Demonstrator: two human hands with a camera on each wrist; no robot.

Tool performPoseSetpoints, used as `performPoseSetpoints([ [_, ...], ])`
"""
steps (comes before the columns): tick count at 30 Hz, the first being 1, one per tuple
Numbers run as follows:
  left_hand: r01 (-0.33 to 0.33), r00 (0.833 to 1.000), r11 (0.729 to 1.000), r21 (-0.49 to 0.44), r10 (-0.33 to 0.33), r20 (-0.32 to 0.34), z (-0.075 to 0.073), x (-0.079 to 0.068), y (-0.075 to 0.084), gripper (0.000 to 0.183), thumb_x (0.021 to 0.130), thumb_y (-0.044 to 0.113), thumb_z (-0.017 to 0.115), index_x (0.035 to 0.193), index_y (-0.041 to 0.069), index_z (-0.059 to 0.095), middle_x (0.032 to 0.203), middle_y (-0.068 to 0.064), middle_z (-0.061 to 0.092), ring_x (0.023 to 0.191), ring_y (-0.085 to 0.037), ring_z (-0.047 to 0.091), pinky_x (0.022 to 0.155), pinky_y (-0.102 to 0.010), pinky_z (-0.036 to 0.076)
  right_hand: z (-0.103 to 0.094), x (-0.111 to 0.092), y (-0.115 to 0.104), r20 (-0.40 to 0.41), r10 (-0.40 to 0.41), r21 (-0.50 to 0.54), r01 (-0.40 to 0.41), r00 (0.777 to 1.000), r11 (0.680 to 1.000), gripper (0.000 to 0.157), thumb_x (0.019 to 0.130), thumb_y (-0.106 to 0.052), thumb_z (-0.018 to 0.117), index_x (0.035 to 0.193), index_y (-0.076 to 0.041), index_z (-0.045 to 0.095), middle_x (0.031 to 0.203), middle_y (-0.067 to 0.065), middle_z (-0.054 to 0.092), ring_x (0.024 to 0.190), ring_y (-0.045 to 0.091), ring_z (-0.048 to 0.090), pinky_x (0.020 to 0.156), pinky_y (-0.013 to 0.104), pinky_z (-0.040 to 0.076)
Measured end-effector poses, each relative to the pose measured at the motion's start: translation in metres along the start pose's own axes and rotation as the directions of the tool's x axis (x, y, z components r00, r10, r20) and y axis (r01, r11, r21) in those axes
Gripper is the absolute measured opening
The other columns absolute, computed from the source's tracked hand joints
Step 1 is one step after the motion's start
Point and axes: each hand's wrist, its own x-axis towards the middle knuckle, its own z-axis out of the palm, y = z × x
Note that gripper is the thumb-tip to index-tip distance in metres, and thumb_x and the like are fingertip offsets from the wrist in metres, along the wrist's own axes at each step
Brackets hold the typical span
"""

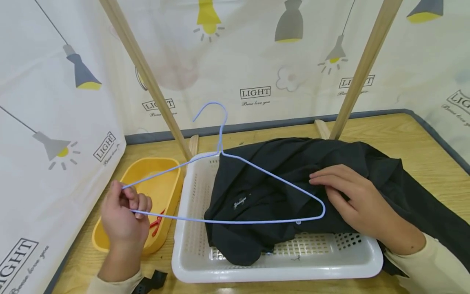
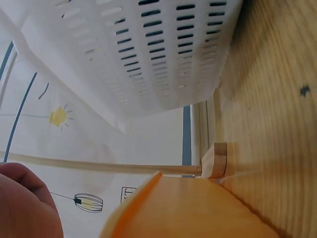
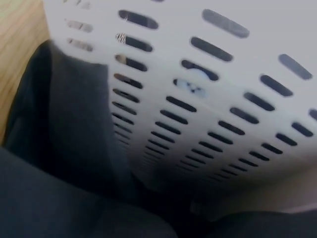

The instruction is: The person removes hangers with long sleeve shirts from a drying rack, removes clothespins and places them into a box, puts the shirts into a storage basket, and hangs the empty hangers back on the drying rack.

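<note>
A light blue wire hanger [image 1: 235, 222] is held up in the head view, its hook towards the back. My left hand [image 1: 125, 216] grips its left end with curled fingers; part of that hand [image 2: 29, 203] shows in the left wrist view. Behind the hanger, a black shirt [image 1: 257, 196] with a small white chest print lies bunched over a white perforated basket [image 1: 279, 275]. My right hand [image 1: 352, 200] rests on the shirt beside the hanger's right end, fingers extended. In the right wrist view, dark cloth [image 3: 79, 109] hangs against the basket's slotted wall, and the hand is out of sight.
Left of the basket stands a yellow tray [image 1: 150, 194] with a red item [image 1: 157, 224] inside. Two wooden poles [image 1: 154, 85] rise behind the basket from the wooden table [image 1: 382, 126]. A printed curtain [image 1: 227, 69] surrounds the back and sides.
</note>
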Motion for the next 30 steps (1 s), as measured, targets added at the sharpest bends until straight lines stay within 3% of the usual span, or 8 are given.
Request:
performPoseSetpoints([
  [4, 0.067, 0.998, 0.996, 0.055, -0.068, 0.014, 0.005, -0.004, 0.001, 0.042, 0.098, 0.031, 0.037, 0.067, 0.003, 0.042, 0.049, -0.003, 0.035, 0.033, -0.014, 0.029, 0.037, -0.027, 0.024, -0.004, 0.001, -0.004, -0.045, -0.017, 0.103, 0.022, 0.999, 0.994, 0.04, 0.079, 0.012, 0.054, 0.107, -0.013, 0.066, 0.119, 0.004, 0.059, 0.116, 0.015, 0.047, 0.102, 0.013, 0.029],
  [7, 0.111, 0.994, 0.989, 0.093, -0.111, -0.003, 0.009, -0.006, 0.002, 0.041, 0.098, 0.033, 0.038, 0.07, 0.004, 0.043, 0.05, -0.002, 0.036, 0.033, -0.014, 0.031, 0.038, -0.027, 0.03, -0.007, 0.0, -0.009, -0.023, 0.028, 0.143, -0.024, 0.999, 0.989, 0.037, 0.081, 0.008, 0.055, 0.108, -0.015, 0.065, 0.125, 0.004, 0.055, 0.12, 0.014, 0.043, 0.101, 0.013, 0.028],
  [12, 0.115, 0.993, 0.991, 0.072, -0.117, 0.024, 0.014, -0.01, 0.006, 0.041, 0.096, 0.035, 0.04, 0.071, 0.004, 0.043, 0.05, -0.003, 0.039, 0.034, -0.015, 0.034, 0.039, -0.027, 0.036, -0.01, -0.001, -0.017, 0.046, 0.129, 0.104, -0.133, 0.991, 0.986, 0.036, 0.081, 0.0, 0.063, 0.109, -0.022, 0.064, 0.13, -0.003, 0.049, 0.12, 0.005, 0.04, 0.096, 0.007, 0.028],
  [14, 0.114, 0.992, 0.992, 0.062, -0.117, 0.049, 0.015, -0.011, 0.007, 0.041, 0.096, 0.036, 0.04, 0.071, 0.004, 0.044, 0.051, -0.004, 0.041, 0.034, -0.016, 0.036, 0.04, -0.027, 0.038, -0.011, -0.001, -0.019, 0.047, 0.128, 0.098, -0.132, 0.991, 0.986, 0.032, 0.081, 0.0, 0.064, 0.105, -0.021, 0.065, 0.129, -0.003, 0.049, 0.118, 0.005, 0.043, 0.092, 0.006, 0.03],
  [20, 0.138, 0.973, 0.976, 0.166, -0.165, 0.162, 0.016, -0.011, 0.007, 0.039, 0.098, 0.037, 0.033, 0.076, 0.006, 0.045, 0.057, -0.004, 0.045, 0.041, -0.016, 0.042, 0.044, -0.027, 0.044, -0.015, -0.001, -0.019, 0.02, 0.168, 0.184, -0.169, 0.986, 0.968, 0.024, 0.086, 0.006, 0.054, 0.091, -0.015, 0.066, 0.112, -0.004, 0.057, 0.101, 0.005, 0.052, 0.079, 0.011, 0.04],
  [24, 0.133, 0.967, 0.937, 0.324, -0.195, 0.167, 0.015, -0.012, 0.004, 0.04, 0.098, 0.037, 0.032, 0.078, 0.006, 0.047, 0.059, -0.004, 0.049, 0.046, -0.017, 0.049, 0.046, -0.027, 0.048, -0.021, -0.002, -0.019, 0.02, 0.222, 0.276, -0.219, 0.975, 0.936, 0.023, 0.091, 0.005, 0.045, 0.09, -0.011, 0.061, 0.091, -0.005, 0.062, 0.082, 0.006, 0.056, 0.071, 0.014, 0.045],
  [27, 0.112, 0.972, 0.879, 0.464, -0.193, 0.131, 0.017, -0.013, 0.001, 0.044, 0.097, 0.041, 0.033, 0.078, 0.005, 0.05, 0.06, -0.004, 0.051, 0.05, -0.017, 0.052, 0.047, -0.028, 0.049, -0.025, -0.002, -0.017, 0.025, 0.24, 0.504, -0.219, 0.97, 0.835, 0.022, 0.094, 0.007, 0.037, 0.091, -0.002, 0.057, 0.08, 0.001, 0.062, 0.068, 0.013, 0.058, 0.057, 0.022, 0.048],
  [30, 0.055, 0.968, 0.831, 0.553, -0.18, 0.174, 0.017, -0.015, -0.002, 0.051, 0.098, 0.044, 0.027, 0.08, 0.004, 0.052, 0.063, -0.004, 0.054, 0.053, -0.017, 0.052, 0.049, -0.029, 0.05, -0.028, -0.003, -0.012, 0.016, 0.226, 0.73, -0.165, 0.974, 0.663, 0.025, 0.094, 0.011, 0.028, 0.092, 0.008, 0.053, 0.077, 0.009, 0.061, 0.06, 0.019, 0.056, 0.047, 0.03, 0.045],
])
